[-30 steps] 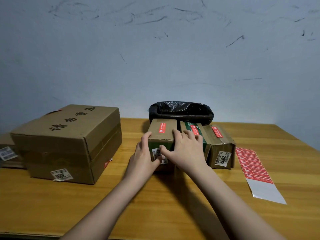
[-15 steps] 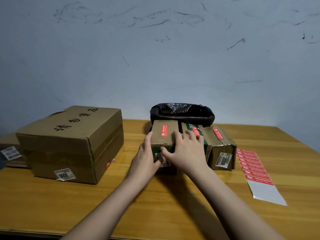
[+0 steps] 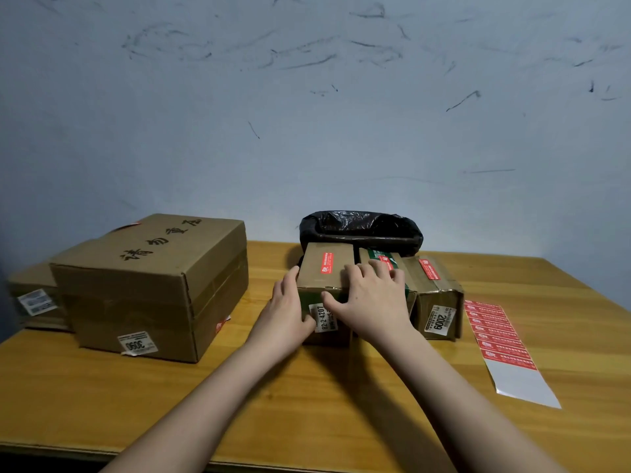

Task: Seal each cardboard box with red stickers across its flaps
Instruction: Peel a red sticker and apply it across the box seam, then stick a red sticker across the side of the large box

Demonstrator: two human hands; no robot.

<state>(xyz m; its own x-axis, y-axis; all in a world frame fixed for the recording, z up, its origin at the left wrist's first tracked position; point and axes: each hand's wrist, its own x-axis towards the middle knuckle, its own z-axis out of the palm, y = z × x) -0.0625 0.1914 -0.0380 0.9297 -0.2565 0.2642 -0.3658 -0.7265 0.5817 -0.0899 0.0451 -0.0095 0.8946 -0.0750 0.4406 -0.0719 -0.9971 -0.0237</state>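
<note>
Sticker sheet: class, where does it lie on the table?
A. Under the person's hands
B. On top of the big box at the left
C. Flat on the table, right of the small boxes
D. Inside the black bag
C: the sticker sheet lies flat on the table, right of the small boxes.

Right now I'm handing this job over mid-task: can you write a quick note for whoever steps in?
Left hand rests open against the left side of the small box labelled 82-2-4207; right hand lies open over its top front edge.
That box carries one red sticker on top; the two small boxes to its right also show red stickers.
Sticker sheet lies on the table, right of the boxes.
Left: the large box shows red stickers only at its edges; check it.
</note>
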